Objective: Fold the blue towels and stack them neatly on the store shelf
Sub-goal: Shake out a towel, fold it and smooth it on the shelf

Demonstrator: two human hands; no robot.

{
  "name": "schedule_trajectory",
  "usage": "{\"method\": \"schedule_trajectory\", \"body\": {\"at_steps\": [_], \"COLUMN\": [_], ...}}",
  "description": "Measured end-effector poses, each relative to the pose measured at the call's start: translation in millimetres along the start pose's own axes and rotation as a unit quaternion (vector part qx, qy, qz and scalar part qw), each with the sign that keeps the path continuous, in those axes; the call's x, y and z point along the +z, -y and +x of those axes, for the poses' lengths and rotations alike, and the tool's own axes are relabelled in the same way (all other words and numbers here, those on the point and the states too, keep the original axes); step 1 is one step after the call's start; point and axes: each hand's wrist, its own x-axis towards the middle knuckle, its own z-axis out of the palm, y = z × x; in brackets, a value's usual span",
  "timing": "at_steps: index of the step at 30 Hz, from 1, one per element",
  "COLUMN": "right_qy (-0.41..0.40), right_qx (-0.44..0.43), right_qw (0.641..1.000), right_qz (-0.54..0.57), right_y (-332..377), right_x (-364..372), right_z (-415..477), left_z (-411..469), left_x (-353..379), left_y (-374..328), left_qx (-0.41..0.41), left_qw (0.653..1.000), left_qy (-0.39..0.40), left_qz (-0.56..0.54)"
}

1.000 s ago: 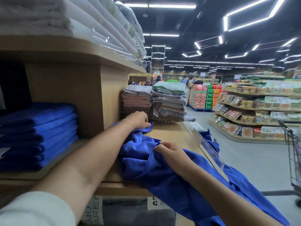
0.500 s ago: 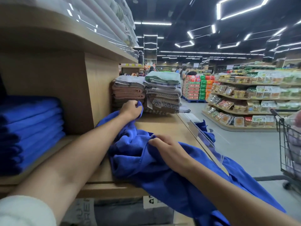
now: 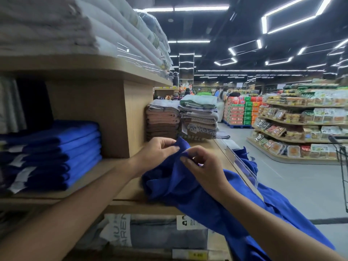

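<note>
A loose blue towel lies crumpled on the wooden shelf and hangs off its front edge toward the floor. My left hand pinches a raised corner of the towel at the top. My right hand pinches the cloth right beside it, the two hands almost touching. A stack of several folded blue towels sits in the shelf compartment at the left, apart from both hands.
A wooden divider separates the compartment from the open shelf. Brown and grey towel piles stand behind my hands. A clear plastic rail lines the shelf edge. Food shelves and a cart stand across the aisle.
My right hand moved up and forward to meet my left hand at the towel's corner. The corner is now lifted between both hands. The camera tilted a little.
</note>
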Motion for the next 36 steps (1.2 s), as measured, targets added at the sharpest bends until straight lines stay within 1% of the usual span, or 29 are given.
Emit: {"method": "schedule_trajectory", "body": {"at_steps": [1, 4, 6, 8, 10, 13, 15, 17, 21, 23, 25, 27, 29, 32, 34, 36], "right_qy": [-0.016, -0.041, -0.056, -0.054, -0.01, 0.088, 0.133, 0.161, 0.187, 0.21, 0.226, 0.237, 0.239, 0.261, 0.278, 0.29], "right_qx": [-0.004, -0.011, -0.027, -0.042, -0.035, 0.029, 0.045, 0.042, 0.059, 0.077, 0.076, 0.066, 0.064, 0.062, 0.057, 0.049], "right_qw": [1.0, 0.999, 0.997, 0.997, 0.999, 0.994, 0.988, 0.985, 0.98, 0.973, 0.967, 0.961, 0.956, 0.935, 0.921, 0.914], "right_qz": [-0.002, -0.017, -0.041, -0.041, -0.018, 0.055, 0.058, 0.051, -0.015, -0.053, -0.091, -0.126, -0.161, -0.231, -0.268, -0.281], "right_y": [2.9, 11.4, 19.7, 31.1, 47.1, 78.9, 101.1, 123.3, 165.8, 180.9, 191.3, 198.6, 203.0, 204.3, 202.8, 199.3], "right_x": [-0.7, -0.5, 0.4, -1.3, -6.0, -18.2, -28.7, -38.5, -54.8, -62.3, -70.8, -77.6, -80.1, -72.6, -63.7, -55.7], "right_z": [-0.6, -2.1, -0.3, 8.8, 25.2, 56.1, 76.7, 97.0, 132.2, 143.2, 149.2, 151.9, 150.8, 141.8, 132.0, 122.7], "left_z": [-7.4, -22.1, -29.0, -31.9, -27.2, -14.6, -4.9, 6.4, 19.1, 19.8, 18.7, 17.1, 15.2, 11.6, 9.8, 8.0], "left_x": [4.3, 7.3, 2.0, -5.5, -14.8, -30.4, -41.4, -51.6, -67.8, -74.4, -81.7, -88.4, -91.8, -93.4, -97.1, -103.2], "left_y": [0.9, -0.6, -7.3, -16.5, -28.8, -62.8, -91.9, -119.0, -166.1, -187.0, -204.2, -216.3, -224.4, -234.9, -243.1, -251.4], "left_qx": [0.005, 0.024, 0.024, 0.019, 0.018, 0.027, 0.039, 0.047, 0.05, 0.06, 0.07, 0.076, 0.079, 0.085, 0.093, 0.097], "left_qw": [1.0, 1.0, 0.999, 0.997, 0.998, 0.999, 0.999, 0.998, 0.997, 0.997, 0.995, 0.992, 0.992, 0.991, 0.988, 0.984], "left_qy": [0.011, 0.012, 0.045, 0.073, 0.061, 0.022, -0.003, -0.022, -0.038, -0.054, -0.077, -0.096, -0.096, -0.102, -0.125, -0.146], "left_qz": [-0.003, -0.015, -0.007, 0.005, 0.009, 0.02, 0.021, 0.025, 0.04, 0.012, -0.013, -0.009, 0.001, -0.008, -0.014, -0.005]}}
